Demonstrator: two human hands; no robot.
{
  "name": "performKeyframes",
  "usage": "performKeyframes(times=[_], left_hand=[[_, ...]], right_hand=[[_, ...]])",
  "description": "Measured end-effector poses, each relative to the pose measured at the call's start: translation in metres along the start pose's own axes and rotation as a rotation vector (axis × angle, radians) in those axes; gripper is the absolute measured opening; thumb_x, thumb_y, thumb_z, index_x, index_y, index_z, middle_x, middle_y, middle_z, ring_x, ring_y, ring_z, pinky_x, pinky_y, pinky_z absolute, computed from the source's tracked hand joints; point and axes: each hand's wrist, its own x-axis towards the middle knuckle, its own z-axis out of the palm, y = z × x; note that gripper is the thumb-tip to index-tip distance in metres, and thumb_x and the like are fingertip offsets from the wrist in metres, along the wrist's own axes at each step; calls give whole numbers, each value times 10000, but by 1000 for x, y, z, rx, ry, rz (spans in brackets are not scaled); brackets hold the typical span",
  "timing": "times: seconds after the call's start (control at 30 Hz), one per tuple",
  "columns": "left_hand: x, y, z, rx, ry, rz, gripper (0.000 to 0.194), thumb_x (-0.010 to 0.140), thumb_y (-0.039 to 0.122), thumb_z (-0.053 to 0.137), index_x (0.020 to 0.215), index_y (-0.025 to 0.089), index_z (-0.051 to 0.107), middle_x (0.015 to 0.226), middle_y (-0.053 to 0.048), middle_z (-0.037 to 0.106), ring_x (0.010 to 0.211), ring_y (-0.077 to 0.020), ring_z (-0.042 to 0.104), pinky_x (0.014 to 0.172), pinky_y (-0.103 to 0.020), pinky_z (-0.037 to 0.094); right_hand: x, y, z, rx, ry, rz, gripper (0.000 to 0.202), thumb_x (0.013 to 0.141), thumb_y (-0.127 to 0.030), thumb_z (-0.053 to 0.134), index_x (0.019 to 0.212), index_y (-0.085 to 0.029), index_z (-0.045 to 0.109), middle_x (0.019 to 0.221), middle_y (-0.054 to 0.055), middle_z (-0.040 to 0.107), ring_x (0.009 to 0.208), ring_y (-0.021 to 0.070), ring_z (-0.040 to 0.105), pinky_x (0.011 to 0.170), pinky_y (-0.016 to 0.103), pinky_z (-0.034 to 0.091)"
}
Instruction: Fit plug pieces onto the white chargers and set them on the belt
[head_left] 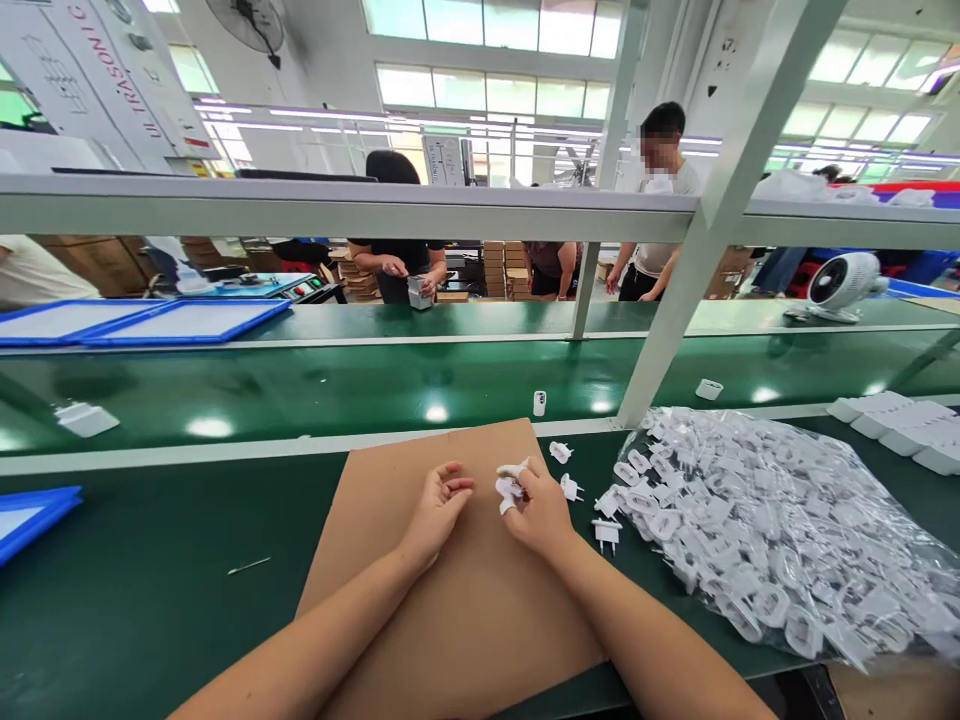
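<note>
Over a brown cardboard sheet (450,610), my left hand (436,512) is loosely curled, with a gap between thumb and fingers and nothing visible in it. My right hand (541,510) grips a small white plug piece (508,490) between thumb and fingers; white covers sit on its fingertips. Just right of that hand, several loose white two-pin plug pieces lie on the green table, among them one plug piece (606,534) with its pins toward me. Beside them spreads a large clear plastic bag (780,530) full of similar white pieces.
Beyond the table runs a green conveyor belt (375,385) carrying a few white parts. A grey post (675,300) and shelf beam (337,215) cross ahead. White boxes (900,425) stand far right; a blue-rimmed tray (34,520) lies left. Co-workers stand across the line.
</note>
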Motion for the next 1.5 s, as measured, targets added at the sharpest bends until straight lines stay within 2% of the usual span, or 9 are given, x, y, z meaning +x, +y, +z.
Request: performKeyframes(times=[0.23, 0.4, 0.53, 0.73, 0.87, 1.0, 1.17, 1.27, 1.5], left_hand=[[23, 3, 13, 338, 86, -25, 609, 832, 466, 691, 1326, 217, 438, 1389, -143, 561, 1006, -206, 673, 946, -391, 535], [95, 40, 56, 783, -4, 139, 940, 774, 614, 775, 1473, 128, 377, 1561, -257, 403, 1420, -376, 462, 1160, -446, 379], [153, 53, 95, 930, 71, 19, 1006, 672, 650, 850, 1422, 100, 470, 1523, -286, 474, 1450, -435, 411, 1145, -448, 363], [182, 49, 115, 861, 63, -4, 353, 884, 437, 711, 1103, 161, 685, 1170, -171, 739, 1106, -294, 667, 884, -330, 468], [163, 50, 97, 804, 53, 114, 243, 945, 314, 623, 1107, 157, 713, 1164, -134, 744, 1029, -245, 672, 862, -308, 471], [112, 53, 53, 745, -31, 206, 249, 896, 327, 674, 1090, 190, 749, 1131, -76, 760, 1045, -241, 661, 921, -312, 482], [20, 59, 4, 693, -294, 445, 249, 867, 379, 703, 1055, 225, 755, 1069, -55, 769, 1023, -246, 673, 972, -350, 470], [-16, 55, -3, 679, -348, 465, 229, 884, 399, 688, 1010, 214, 740, 968, -55, 762, 924, -234, 676, 909, -358, 479], [-15, 27, -7, 557, -343, 445, 382, 811, 453, 789, 1106, 216, 734, 1120, -83, 722, 1041, -270, 657, 966, -403, 476]], right_hand=[[-5, -4, 4, -230, -303, 188, 217, 800, -193, 638, 1013, -203, 683, 1019, 75, 681, 852, 228, 631, 667, 305, 371], [0, -1, 6, -144, -262, 222, 392, 790, -128, 626, 1166, -240, 635, 1058, 45, 730, 886, 232, 657, 663, 295, 342], [1, 0, 7, -99, -249, 218, 219, 762, -138, 655, 941, -264, 674, 910, 5, 735, 849, 223, 659, 665, 284, 358], [0, 12, 15, 157, -199, 193, 327, 769, -164, 705, 1081, -253, 670, 968, 8, 738, 813, 194, 659, 697, 282, 455], [7, 15, 6, 188, -30, 205, 205, 844, -266, 660, 1039, -241, 717, 897, 24, 691, 808, 202, 635, 761, 315, 486], [19, 22, -7, 366, 261, 317, 304, 776, -490, 749, 906, -215, 738, 1000, 72, 677, 893, 226, 615, 817, 345, 501], [26, 32, -5, 1006, 69, 642, 410, 707, -542, 824, 914, -214, 691, 891, 39, 718, 800, 193, 655, 618, 269, 490], [25, 31, 1, 1089, -9, 707, 405, 670, -506, 880, 861, -217, 670, 835, 24, 715, 745, 169, 647, 613, 264, 510], [15, 5, 0, 697, -10, 374, 401, 734, -487, 848, 994, -193, 760, 977, 56, 746, 875, 203, 672, 852, 363, 551]])
